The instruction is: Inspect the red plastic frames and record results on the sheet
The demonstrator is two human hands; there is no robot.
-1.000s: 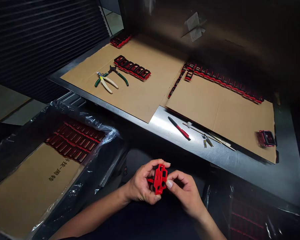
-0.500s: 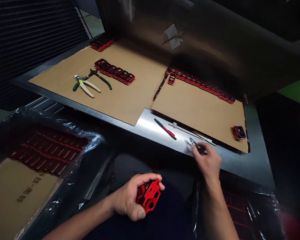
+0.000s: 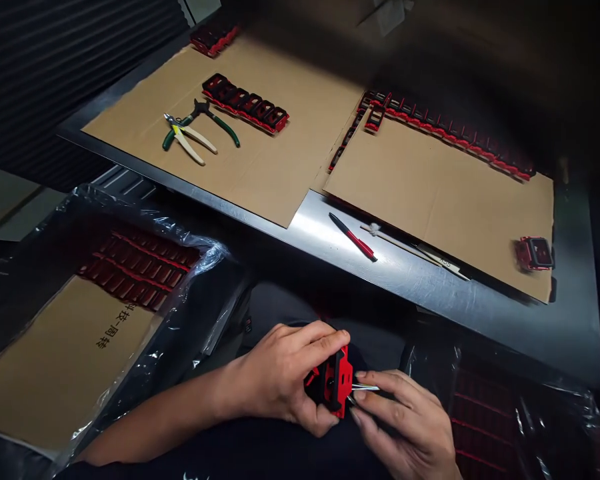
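My left hand (image 3: 289,375) is closed around a red and black plastic part (image 3: 341,379) with cut-out openings, held low in front of my body. Close to its right side, my right hand (image 3: 409,415) pinches a slim metal tool (image 3: 366,387). The tool's inner end meets the part's red face, but its tip is hidden, so I cannot tell what kind it is. Ahead on the metal table (image 3: 313,220), a red and black pen (image 3: 353,237) lies beside a thin stick (image 3: 405,247).
Cardboard sheets (image 3: 265,180) cover much of the table. Two pairs of cutting pliers (image 3: 193,137) lie left of a row of parts (image 3: 245,105). A longer row (image 3: 455,137) runs along the back. One part (image 3: 536,253) sits at right. Plastic-lined boxes (image 3: 35,347) flank me.
My right hand has left the table edge with the metal tool and come to the part. My left hand has turned the part and shifted right. The view has tilted down.
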